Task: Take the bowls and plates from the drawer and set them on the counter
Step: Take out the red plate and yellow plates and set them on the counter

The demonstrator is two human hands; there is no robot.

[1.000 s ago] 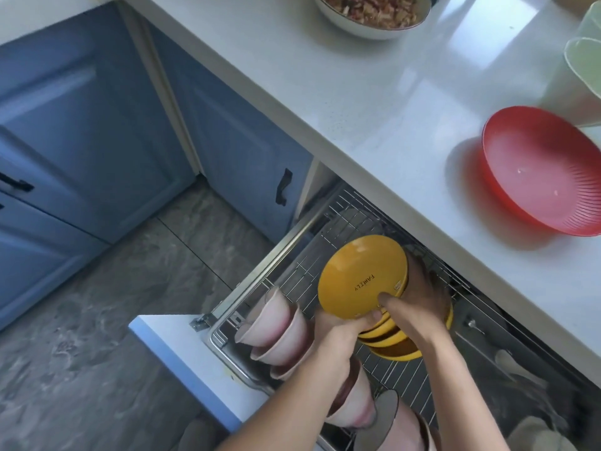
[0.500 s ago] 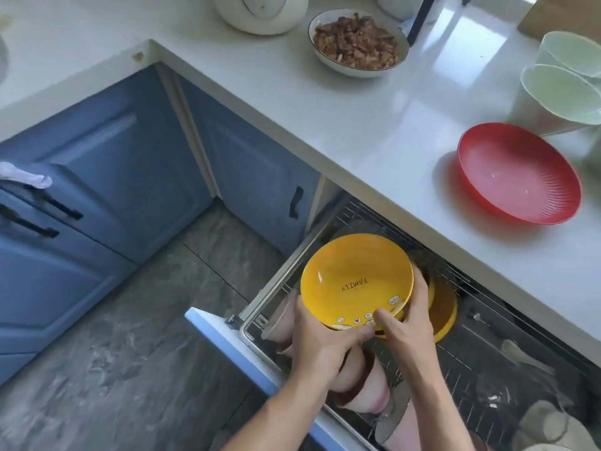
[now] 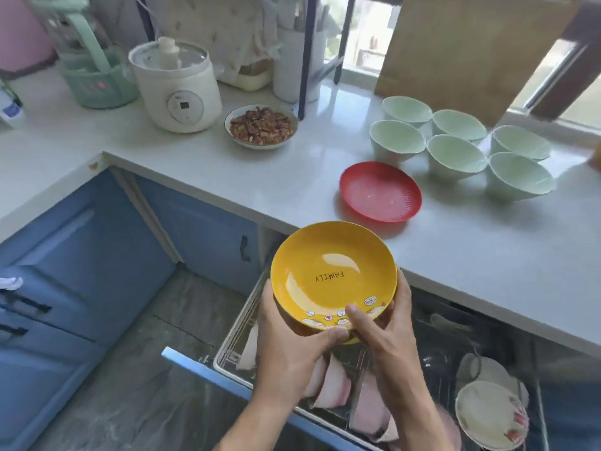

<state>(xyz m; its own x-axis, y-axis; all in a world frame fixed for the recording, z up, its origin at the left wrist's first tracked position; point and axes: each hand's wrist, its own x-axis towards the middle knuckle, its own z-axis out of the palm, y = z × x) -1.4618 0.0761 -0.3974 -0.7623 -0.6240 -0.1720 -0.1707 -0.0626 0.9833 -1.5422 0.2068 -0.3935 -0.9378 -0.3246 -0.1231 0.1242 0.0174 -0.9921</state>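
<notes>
Above drawer (image 3: 422,369), both hands' grip (image 3: 341,323) holds yellow plate (image 3: 331,271), perhaps stacked.

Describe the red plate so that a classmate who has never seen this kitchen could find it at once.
Start at the white counter. Near its front edge, before six pale green bowls, lies the red plate. It alone is red, shallow and ribbed.

The bare counter (image 3: 227,177) strip left of the red plate (image 3: 380,191) offers open room, as does the near right stretch. Six green bowls (image 3: 455,154) crowd the far right; the food bowl (image 3: 260,125) and white cooker (image 3: 177,86) block the far left.
</notes>
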